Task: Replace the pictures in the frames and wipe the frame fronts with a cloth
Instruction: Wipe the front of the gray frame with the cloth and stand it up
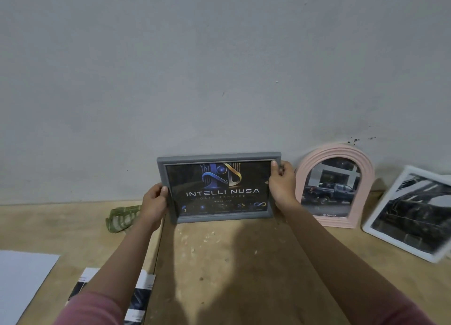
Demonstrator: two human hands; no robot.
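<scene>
Both hands hold the grey frame (218,188) up against the far wall (170,68), its bottom edge on the table (231,263). The left hand (155,202) grips its left side and the right hand (281,182) grips its right side, thumbs on the front. The frame could slide flat if let go too steep (the pink frame (335,185) stands just right). The green cloth (120,218) lies left.
</scene>
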